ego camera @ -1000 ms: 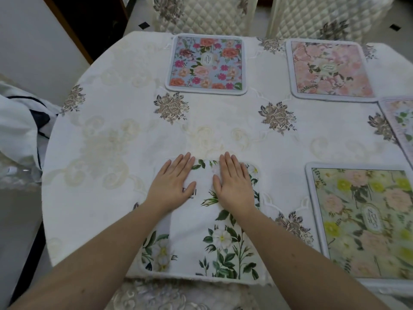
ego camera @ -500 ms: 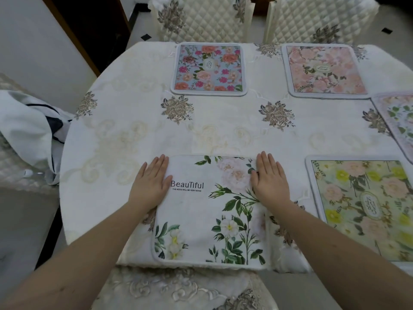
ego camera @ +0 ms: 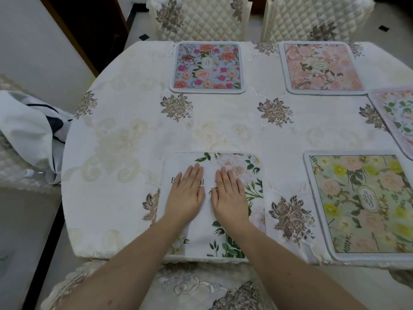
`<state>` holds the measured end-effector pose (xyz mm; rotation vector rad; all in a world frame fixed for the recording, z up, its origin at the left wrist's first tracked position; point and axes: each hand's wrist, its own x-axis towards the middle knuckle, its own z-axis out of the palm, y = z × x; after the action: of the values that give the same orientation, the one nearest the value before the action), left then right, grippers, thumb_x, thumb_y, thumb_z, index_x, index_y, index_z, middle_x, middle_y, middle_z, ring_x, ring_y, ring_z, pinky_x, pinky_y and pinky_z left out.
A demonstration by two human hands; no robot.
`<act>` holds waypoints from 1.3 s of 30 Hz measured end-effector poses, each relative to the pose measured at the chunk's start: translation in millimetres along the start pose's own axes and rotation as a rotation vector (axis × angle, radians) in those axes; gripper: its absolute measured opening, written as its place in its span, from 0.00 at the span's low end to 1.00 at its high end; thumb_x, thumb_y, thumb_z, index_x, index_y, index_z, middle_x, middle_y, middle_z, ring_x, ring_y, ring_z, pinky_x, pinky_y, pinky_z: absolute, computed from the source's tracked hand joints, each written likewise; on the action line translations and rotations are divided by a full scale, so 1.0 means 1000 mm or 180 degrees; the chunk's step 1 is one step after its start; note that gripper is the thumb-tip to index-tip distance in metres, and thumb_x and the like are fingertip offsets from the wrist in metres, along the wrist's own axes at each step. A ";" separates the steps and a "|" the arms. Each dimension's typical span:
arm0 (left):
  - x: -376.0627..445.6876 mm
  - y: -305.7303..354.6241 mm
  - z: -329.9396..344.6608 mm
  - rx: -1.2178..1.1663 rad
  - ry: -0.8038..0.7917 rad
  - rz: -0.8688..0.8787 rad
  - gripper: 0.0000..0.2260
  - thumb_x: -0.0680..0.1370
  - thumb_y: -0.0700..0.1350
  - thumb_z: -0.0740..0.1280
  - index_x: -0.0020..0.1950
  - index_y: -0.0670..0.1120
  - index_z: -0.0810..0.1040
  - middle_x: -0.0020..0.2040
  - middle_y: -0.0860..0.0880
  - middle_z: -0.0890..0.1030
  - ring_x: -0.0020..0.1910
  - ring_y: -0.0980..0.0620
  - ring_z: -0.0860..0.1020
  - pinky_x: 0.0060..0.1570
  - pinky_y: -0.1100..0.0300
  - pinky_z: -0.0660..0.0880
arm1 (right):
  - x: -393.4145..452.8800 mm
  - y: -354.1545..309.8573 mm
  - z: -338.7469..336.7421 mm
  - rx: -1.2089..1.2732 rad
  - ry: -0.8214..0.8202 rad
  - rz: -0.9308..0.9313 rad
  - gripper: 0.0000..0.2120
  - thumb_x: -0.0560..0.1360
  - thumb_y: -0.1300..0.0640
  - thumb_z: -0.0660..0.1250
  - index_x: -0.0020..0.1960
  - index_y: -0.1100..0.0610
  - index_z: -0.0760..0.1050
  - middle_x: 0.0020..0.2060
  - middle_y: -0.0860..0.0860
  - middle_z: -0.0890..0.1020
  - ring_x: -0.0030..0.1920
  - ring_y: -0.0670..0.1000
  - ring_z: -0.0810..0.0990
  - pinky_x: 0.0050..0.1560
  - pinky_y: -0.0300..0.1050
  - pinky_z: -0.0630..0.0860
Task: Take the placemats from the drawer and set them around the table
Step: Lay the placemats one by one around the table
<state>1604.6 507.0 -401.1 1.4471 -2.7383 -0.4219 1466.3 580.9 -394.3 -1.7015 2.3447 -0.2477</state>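
From the head view, I have both hands flat on the white placemat [ego camera: 225,211] at the near edge of the desk [ego camera: 125,139]. My left hand [ego camera: 186,194] covers most of the printed word on its left half, and my right hand [ego camera: 230,195] lies just beside it, thumbs nearly touching, fingers straight and together — neither grips anything. I judge I am pressing the mat down from the middle so it lies smooth and square to the desk's near edge, in front of the seat where I stand.

The other mats sit around the desk already: the blue floral placemat [ego camera: 207,67] at the far side before the left quilted chair [ego camera: 199,17], the pink placemat [ego camera: 321,68] to its right before the right quilted chair [ego camera: 317,17], the yellow-green placemat [ego camera: 366,204] near right, well apart from mine, and a pale mat [ego camera: 397,117] at the far right edge, cut off by the frame. Each seems lined up with a seat — which is why they ring the edge and leave the middle bare.

A white cloth with dark stripes [ego camera: 29,126] hangs at the left, off the desk. The drawer is not in view, so I cannot tell whether more mats are left; from what lies here, the setting looks nearly done.
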 end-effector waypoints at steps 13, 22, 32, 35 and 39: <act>-0.024 -0.051 -0.012 0.0344 -0.0182 0.0373 0.27 0.83 0.55 0.46 0.81 0.46 0.53 0.81 0.51 0.53 0.79 0.54 0.53 0.77 0.58 0.44 | -0.017 0.075 -0.026 -0.0300 -0.0293 0.0019 0.30 0.82 0.44 0.40 0.80 0.55 0.41 0.80 0.50 0.45 0.78 0.46 0.40 0.76 0.44 0.35; -0.062 -0.076 -0.019 0.0455 -0.0264 0.0459 0.28 0.83 0.56 0.45 0.81 0.46 0.52 0.81 0.50 0.51 0.80 0.53 0.52 0.77 0.57 0.44 | -0.062 0.095 -0.033 -0.0467 -0.0680 -0.0372 0.31 0.81 0.40 0.34 0.78 0.53 0.34 0.78 0.48 0.36 0.77 0.46 0.34 0.76 0.46 0.35; -0.092 -0.076 -0.033 0.0570 -0.0246 0.0371 0.29 0.83 0.56 0.46 0.79 0.41 0.60 0.79 0.44 0.61 0.77 0.46 0.62 0.76 0.54 0.46 | -0.091 0.077 -0.041 -0.0159 -0.0743 -0.0858 0.29 0.82 0.41 0.37 0.79 0.53 0.41 0.79 0.48 0.45 0.78 0.45 0.39 0.77 0.46 0.40; -0.090 -0.033 -0.028 0.0284 -0.0267 0.0570 0.31 0.81 0.58 0.39 0.81 0.43 0.51 0.81 0.47 0.51 0.80 0.49 0.52 0.77 0.53 0.44 | -0.081 0.043 -0.036 -0.0055 -0.1034 -0.1550 0.33 0.82 0.40 0.44 0.80 0.55 0.43 0.79 0.49 0.43 0.78 0.46 0.39 0.77 0.46 0.41; -0.088 0.010 -0.014 -0.0027 -0.0558 0.0412 0.32 0.80 0.61 0.35 0.81 0.46 0.38 0.79 0.52 0.36 0.79 0.55 0.38 0.77 0.56 0.38 | -0.074 0.023 -0.024 -0.0390 -0.1222 -0.1744 0.42 0.77 0.31 0.39 0.79 0.58 0.38 0.78 0.52 0.37 0.77 0.49 0.35 0.75 0.45 0.34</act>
<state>1648.6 581.4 -375.6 1.2785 -2.9399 -0.5805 1460.9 658.3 -370.9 -2.1937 1.6241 0.1296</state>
